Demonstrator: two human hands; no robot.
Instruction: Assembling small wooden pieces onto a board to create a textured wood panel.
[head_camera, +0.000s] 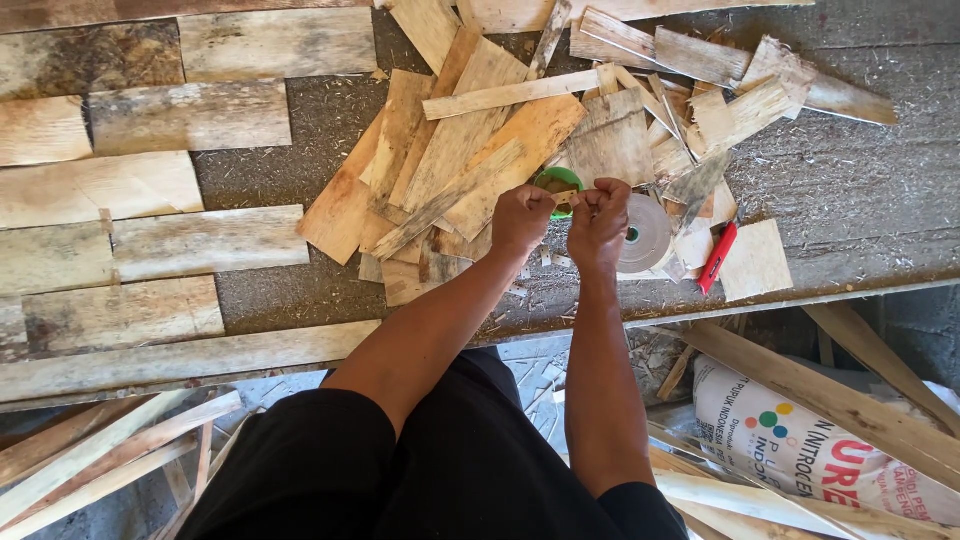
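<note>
Tape work over a bench of wood scraps

Boards (150, 250), pale and weathered, lie in rows down the left of the frame, flat on the grey bench (850, 190). Moving right, I see a loose heap of thin wood offcuts (470, 150) spread across the upper middle.

Just below that heap my left hand (521, 218) is clenched, fingers curled tight around a green tape roll (553, 183), which shows only as a green arc above the knuckles. My right hand (599, 222) sits touching it, also closed, thumb and fingers pinching what looks like the tape's free end (566, 197); the strip is too small for me to be sure.

I judge the roll light and stiff at its rim, easy to hold by the outer edge, while the strip is thin, limp and sticky, best pinched near its tip.

Right again, a white tape roll (645, 235) lies flat beside my right hand, then a red cutter (717, 258) near the bench edge. A printed sack (800, 440) fills the lower right.
</note>
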